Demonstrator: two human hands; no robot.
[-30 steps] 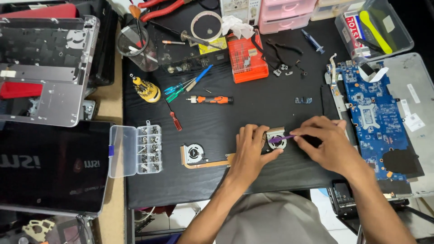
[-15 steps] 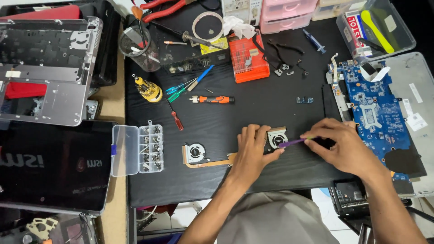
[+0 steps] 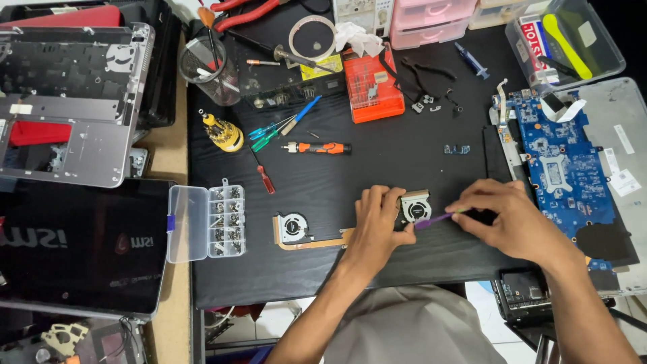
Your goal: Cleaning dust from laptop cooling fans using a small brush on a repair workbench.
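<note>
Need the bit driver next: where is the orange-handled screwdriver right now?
In the head view, the orange-handled screwdriver lies flat on the black table, up-left of the left hand, between the yellow driver and orange case.

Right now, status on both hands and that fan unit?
Left hand pressing down on right fan. Right hand gripping purple tool, tip at the fan. Left fan untouched. Nothing blocking.

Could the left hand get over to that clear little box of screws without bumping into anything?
Probably yes. The left hand rests on the right fan; between it and the screw box lie only the flat left fan and bare black table, nothing tall.
</note>
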